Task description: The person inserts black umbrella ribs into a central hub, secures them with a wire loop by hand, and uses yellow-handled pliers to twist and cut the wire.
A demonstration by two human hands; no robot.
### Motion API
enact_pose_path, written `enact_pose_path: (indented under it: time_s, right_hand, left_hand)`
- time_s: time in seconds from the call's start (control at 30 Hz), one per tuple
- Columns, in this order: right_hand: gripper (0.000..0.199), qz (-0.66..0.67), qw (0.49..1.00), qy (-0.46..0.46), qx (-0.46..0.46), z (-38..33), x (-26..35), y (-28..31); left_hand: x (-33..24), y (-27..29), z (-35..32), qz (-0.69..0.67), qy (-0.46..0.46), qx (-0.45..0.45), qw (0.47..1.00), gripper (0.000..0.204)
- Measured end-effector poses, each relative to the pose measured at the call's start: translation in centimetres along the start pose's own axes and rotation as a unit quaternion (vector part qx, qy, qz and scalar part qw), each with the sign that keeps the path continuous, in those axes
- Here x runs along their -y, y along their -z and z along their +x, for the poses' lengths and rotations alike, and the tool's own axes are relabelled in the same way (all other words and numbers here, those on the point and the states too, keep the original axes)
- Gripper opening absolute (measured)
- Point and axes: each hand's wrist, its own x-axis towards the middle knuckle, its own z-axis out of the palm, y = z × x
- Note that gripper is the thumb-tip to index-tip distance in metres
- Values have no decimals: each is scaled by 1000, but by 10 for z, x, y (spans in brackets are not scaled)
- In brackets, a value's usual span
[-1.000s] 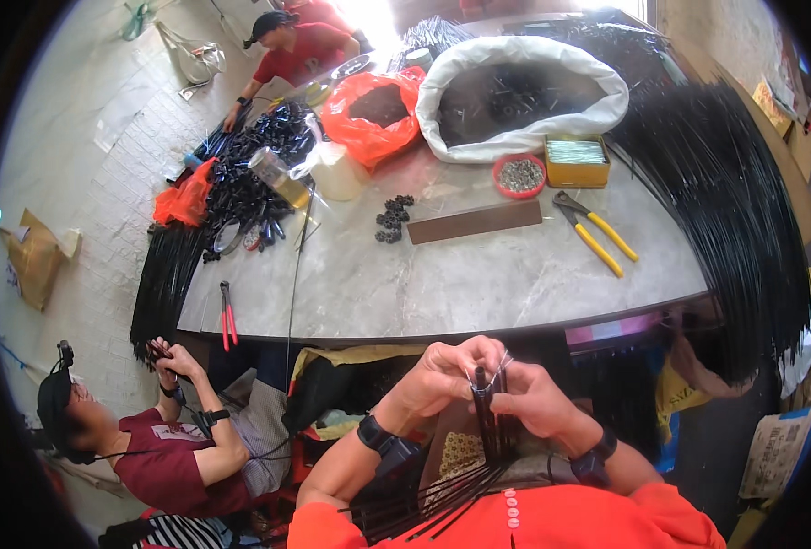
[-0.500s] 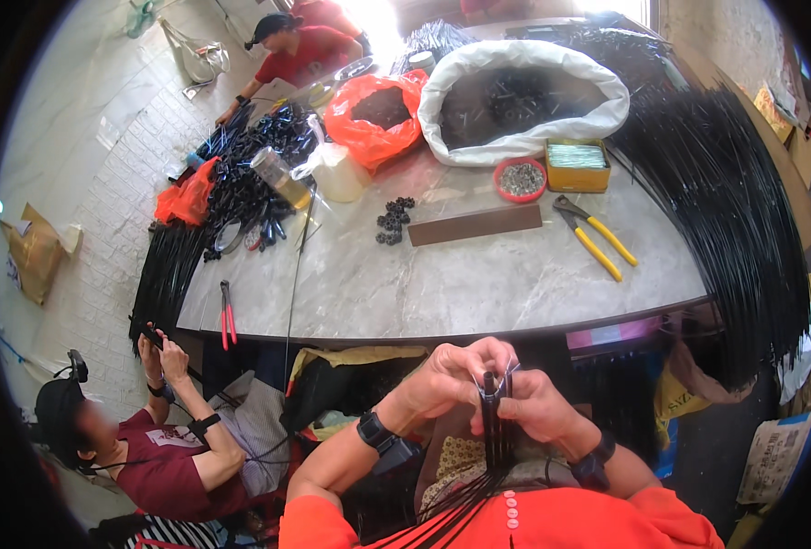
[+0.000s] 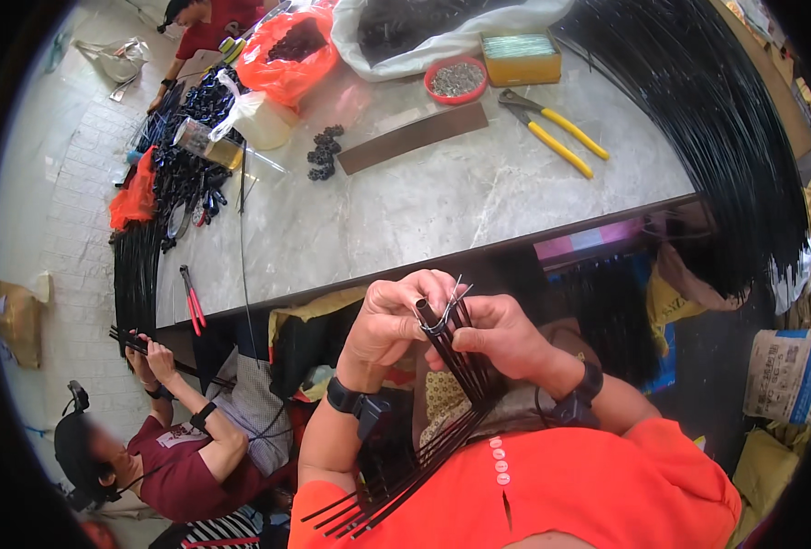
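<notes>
A: What's nearest?

B: An orange top, with the loose ends of a bundle of thin black rods fanning across to its left.

A: Where's the other end?

B: Up between the two hands, just short of the table. A thin silvery wire loops around the rods there, its tips sticking up.

A: How are the hands set?

B: Both narrow. The left hand pinches the bundle's upper end by the wire; the right hand grips it from the other side, thumb against the rods.

A: Anyone close?

B: A co-worker in a maroon shirt, at the left, holding dark rods.

A: And on the table?

B: Red-handled pliers at the front left edge. Farther in, yellow-handled pliers, a brown bar and small black pieces.

A: Beyond those?

B: A red dish of metal bits beside a yellow box, then a white sack next to an orange-red bag.
</notes>
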Motion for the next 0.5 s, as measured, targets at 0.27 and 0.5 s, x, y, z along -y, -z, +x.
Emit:
enact_pose_path:
  time_s: [0.27,0.5]
  right_hand:
    - [19,42,997,-27,63,5,5,15]
    - [27,-25,999,13,42,-2,10,17]
  left_hand:
    - [8,-8,6,-10,2,-34,999,6]
    - [8,-1,12,-56,79,4,995,17]
